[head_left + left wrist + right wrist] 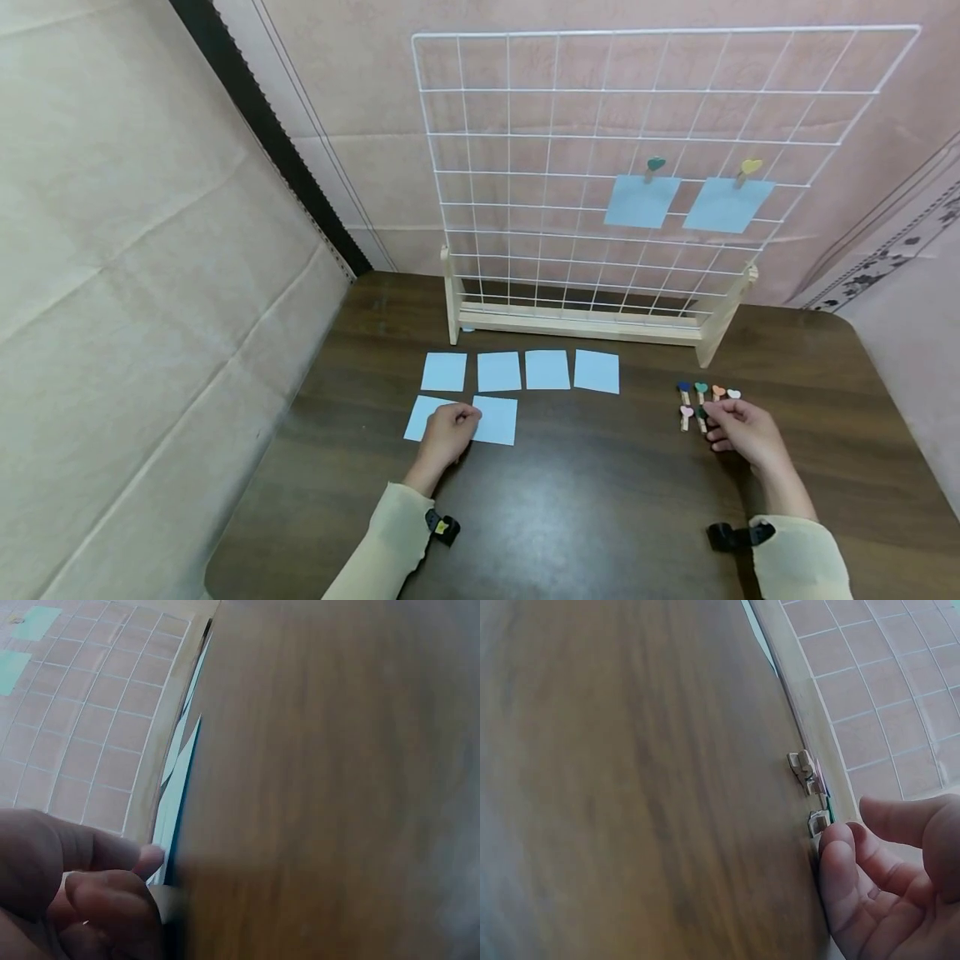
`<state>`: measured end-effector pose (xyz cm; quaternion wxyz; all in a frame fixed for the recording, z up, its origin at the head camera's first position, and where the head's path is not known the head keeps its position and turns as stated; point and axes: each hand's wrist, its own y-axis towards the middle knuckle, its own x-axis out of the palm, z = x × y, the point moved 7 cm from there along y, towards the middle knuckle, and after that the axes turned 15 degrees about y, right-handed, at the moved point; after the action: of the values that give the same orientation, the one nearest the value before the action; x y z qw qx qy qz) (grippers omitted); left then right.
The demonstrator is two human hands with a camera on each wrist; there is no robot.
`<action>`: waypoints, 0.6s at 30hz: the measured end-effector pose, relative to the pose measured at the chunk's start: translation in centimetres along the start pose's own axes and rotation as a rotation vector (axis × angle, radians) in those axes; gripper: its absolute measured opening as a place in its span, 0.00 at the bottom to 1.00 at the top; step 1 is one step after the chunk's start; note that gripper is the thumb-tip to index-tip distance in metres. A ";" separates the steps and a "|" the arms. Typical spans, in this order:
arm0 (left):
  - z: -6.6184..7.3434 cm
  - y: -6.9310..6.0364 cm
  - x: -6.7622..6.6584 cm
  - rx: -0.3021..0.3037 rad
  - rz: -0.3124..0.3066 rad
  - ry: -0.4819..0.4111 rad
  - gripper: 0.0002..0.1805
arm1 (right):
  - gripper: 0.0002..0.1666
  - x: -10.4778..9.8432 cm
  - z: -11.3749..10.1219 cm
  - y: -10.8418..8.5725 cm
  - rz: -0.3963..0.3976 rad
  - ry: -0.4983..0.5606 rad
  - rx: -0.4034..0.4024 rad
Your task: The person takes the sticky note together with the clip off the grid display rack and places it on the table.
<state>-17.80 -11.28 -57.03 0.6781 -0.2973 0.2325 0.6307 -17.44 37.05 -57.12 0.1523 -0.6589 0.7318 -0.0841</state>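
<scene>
My left hand [451, 429] is low over the bottom row of blue paper squares, its fingers bent. It partly covers the left square [422, 418], and its fingertips reach the edge of the right square [497, 422]. Whether they pinch paper is hidden. My right hand [742, 429] is beside small wooden clothespins with coloured heart tops. Its fingertips are at a clothespin with a dark green heart [702, 422]; in the right wrist view, the thumb [889, 817] stands apart from the fingers, next to a clothespin [819, 823] on the table.
A white wire grid [555, 208] in a wooden stand [577, 323] rises at the back. Two blue squares hang on it, under a green heart clothespin [656, 164] and a yellow one [750, 167]. Several more squares [547, 370] lie in a row before the stand.
</scene>
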 end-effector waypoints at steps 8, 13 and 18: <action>-0.3 0.2 0.1 -0.037 -0.041 -0.018 0.13 | 0.30 0.0 -0.3 0.0 0.023 -0.016 0.004; 0.0 0.0 0.1 -0.042 -0.042 -0.053 0.13 | 0.31 0.1 -0.7 -0.5 0.042 -0.050 -0.012; 1.0 0.1 -0.1 -0.006 -0.016 -0.091 0.12 | 0.31 0.5 -1.5 -0.7 0.073 -0.064 -0.038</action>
<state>-17.99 -10.68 -56.30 0.6921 -0.2720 0.1971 0.6389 -17.29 36.36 -55.53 0.1661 -0.6368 0.7517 -0.0432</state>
